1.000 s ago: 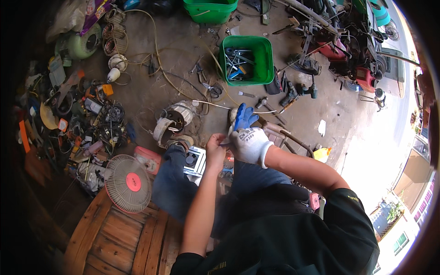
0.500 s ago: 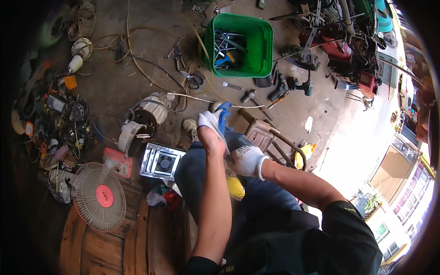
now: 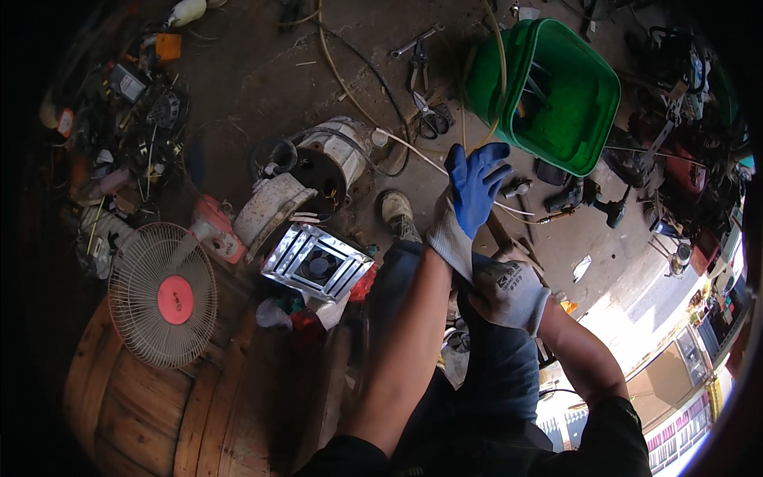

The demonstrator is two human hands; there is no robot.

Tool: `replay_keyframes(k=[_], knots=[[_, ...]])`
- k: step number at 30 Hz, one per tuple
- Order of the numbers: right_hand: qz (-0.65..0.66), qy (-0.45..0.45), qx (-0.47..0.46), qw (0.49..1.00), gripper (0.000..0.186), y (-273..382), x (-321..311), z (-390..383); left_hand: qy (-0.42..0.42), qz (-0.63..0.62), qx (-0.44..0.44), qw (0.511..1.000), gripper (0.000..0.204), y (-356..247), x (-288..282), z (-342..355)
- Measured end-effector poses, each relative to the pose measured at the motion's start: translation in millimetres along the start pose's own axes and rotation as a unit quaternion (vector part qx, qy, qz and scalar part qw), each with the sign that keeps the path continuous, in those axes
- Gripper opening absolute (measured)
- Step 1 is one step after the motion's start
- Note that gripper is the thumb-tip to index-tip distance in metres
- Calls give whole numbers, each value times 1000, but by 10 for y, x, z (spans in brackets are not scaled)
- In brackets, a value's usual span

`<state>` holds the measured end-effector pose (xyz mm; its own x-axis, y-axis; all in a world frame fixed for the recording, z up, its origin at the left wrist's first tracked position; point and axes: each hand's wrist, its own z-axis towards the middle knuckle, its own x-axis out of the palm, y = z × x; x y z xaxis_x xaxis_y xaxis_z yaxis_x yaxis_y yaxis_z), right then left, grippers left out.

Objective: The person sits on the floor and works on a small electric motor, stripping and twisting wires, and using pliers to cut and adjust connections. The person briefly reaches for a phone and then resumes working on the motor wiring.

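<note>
A work glove with a blue coated palm and a white-grey knit cuff [image 3: 451,238] covers my left hand [image 3: 477,191]. The fingers of that hand are open and spread upward, with nothing in them. My right hand [image 3: 510,290], in a matching glove with its white knit back showing, is closed at the lower edge of the left glove's cuff. Its fingertips are partly hidden there. Left of my knees sits a shiny metal box with a small black fan [image 3: 318,264]. Beyond it lies a dirty, pale motor housing [image 3: 338,151] with an open dark end.
A pink and white fan [image 3: 171,298] lies by wooden boards [image 3: 143,397] at the left. A green bucket [image 3: 584,131] with tools stands far right. Scissors [image 3: 430,115], pliers [image 3: 419,65], a drill [image 3: 566,195] and hoses [image 3: 338,67] lie on the floor. Loose parts are heaped along both sides.
The left glove now sits fully over my hand, and its fingers have spread; before, it was only partly on. My view has swung left, so the bucket appears farther right.
</note>
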<state>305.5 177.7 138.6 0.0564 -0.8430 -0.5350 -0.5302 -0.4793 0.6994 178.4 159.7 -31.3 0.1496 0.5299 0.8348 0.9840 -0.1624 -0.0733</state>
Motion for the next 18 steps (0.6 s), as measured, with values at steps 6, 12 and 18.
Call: replay_keyframes(k=[6,12,18], knots=[[43,36,-108,993,25,-440,80,236,-38,-72,222,972,46,-196,86,138],[6,-35,-96,995,28,-736,100,357,-66,169,202,962,94,-527,353,409],[-43,-287,-217,932,50,-1746,-516,142,160,298,378,862,71,-774,455,581]])
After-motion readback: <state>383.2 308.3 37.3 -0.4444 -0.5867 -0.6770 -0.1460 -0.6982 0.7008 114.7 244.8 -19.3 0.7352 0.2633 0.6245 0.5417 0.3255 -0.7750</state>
